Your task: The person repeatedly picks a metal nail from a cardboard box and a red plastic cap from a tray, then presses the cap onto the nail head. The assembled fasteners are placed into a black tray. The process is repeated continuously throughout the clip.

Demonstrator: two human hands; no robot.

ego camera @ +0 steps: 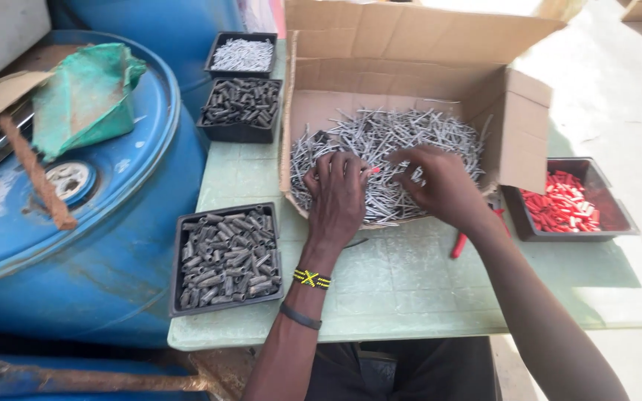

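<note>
An open cardboard box (410, 67) lies on a pale green table (410, 289), filled with a heap of thin grey nails (403, 134). My left hand (336, 194) rests palm down in the front of the heap, fingers curled among the nails. My right hand (440, 182) is beside it, fingers bent into the same pile; what either hand grips is hidden by the fingers. Two bands sit on my left wrist.
Black trays hold dark plugs at front left (226, 256) and back (241, 104), silver nails (243, 53) behind. A tray of red plugs (566, 200) is at right. A red-handled tool (461, 243) lies under my right wrist. A blue drum (91, 223) stands left.
</note>
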